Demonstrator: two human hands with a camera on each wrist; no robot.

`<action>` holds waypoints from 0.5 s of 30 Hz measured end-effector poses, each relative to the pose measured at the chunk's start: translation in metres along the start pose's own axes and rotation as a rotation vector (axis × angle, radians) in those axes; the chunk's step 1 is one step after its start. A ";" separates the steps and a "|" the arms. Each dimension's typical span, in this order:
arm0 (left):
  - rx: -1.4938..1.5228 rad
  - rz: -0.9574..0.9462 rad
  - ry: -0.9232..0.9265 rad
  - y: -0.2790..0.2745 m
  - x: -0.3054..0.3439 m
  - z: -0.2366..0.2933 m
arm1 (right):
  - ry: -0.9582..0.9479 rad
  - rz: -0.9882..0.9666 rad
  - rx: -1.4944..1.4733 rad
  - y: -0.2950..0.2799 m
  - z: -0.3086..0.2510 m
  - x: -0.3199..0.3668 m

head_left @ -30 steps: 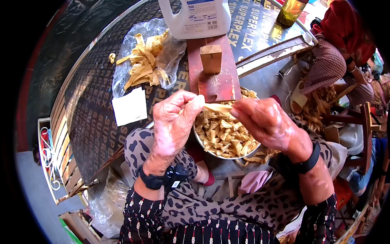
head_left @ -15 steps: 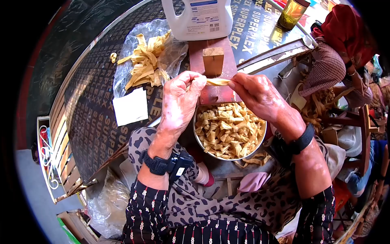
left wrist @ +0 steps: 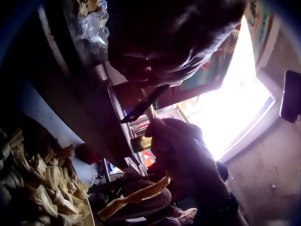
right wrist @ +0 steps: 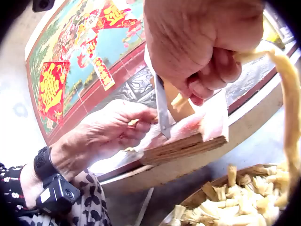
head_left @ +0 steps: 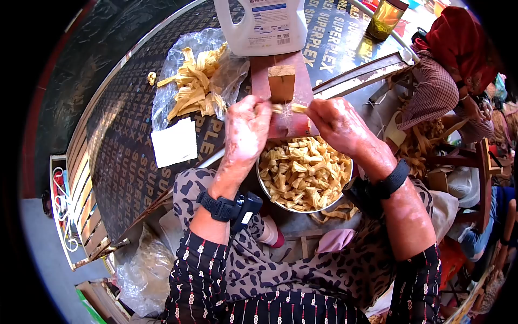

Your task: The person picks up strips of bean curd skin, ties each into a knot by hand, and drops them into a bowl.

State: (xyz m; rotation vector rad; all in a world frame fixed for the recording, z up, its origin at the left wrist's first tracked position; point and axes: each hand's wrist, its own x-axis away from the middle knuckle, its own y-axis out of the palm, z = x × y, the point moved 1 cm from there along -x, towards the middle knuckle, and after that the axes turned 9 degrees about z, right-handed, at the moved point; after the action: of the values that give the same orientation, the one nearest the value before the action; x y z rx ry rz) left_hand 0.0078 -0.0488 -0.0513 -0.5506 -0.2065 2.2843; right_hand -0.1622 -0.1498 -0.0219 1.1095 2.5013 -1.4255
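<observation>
Between my two hands a pale yellow strip (head_left: pixel 298 108) is stretched just in front of the upright wooden block (head_left: pixel 281 83) on the red board (head_left: pixel 267 65). My left hand (head_left: pixel 247 129) pinches one end, and my right hand (head_left: pixel 341 127) grips the other with curled fingers. A metal blade (right wrist: pixel 162 108) stands up at the block, between the hands in the right wrist view; the strip crosses close to it in the left wrist view. A long tail of strip (right wrist: pixel 288 89) hangs from my right hand. Below sits a bowl (head_left: pixel 352 175) heaped with knotted strips (head_left: pixel 305 173).
A white jug (head_left: pixel 270 32) stands on the board's far end. Left of it, loose strips (head_left: pixel 197 81) lie on a plastic bag (head_left: pixel 164 102), near a white paper (head_left: pixel 174 143). A jar (head_left: pixel 386 21) stands at the back right; another person (head_left: pixel 453 86) sits at the right.
Both hands have moved forward from above the bowl to the wooden block, keeping the strip stretched between them. More of the bowl's contents now shows.
</observation>
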 end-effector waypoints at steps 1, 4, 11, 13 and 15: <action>-0.110 0.031 0.025 -0.002 0.001 0.000 | 0.003 0.003 -0.001 -0.003 0.000 0.003; -0.151 -0.079 -0.024 -0.012 0.011 0.019 | 0.049 -0.005 0.007 -0.015 -0.001 0.009; -0.080 -0.473 -0.187 -0.002 0.053 0.035 | 0.045 0.025 0.009 -0.026 0.002 0.011; -0.120 -0.578 -0.143 0.006 0.057 0.043 | 0.024 0.071 -0.031 -0.027 0.000 0.012; -0.121 -0.670 -0.059 0.016 0.065 0.041 | 0.011 0.085 -0.012 -0.026 0.002 0.012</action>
State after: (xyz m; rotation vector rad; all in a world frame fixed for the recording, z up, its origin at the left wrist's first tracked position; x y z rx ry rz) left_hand -0.0611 -0.0128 -0.0408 -0.3962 -0.4819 1.6424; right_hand -0.1873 -0.1524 -0.0086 1.2091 2.4347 -1.3840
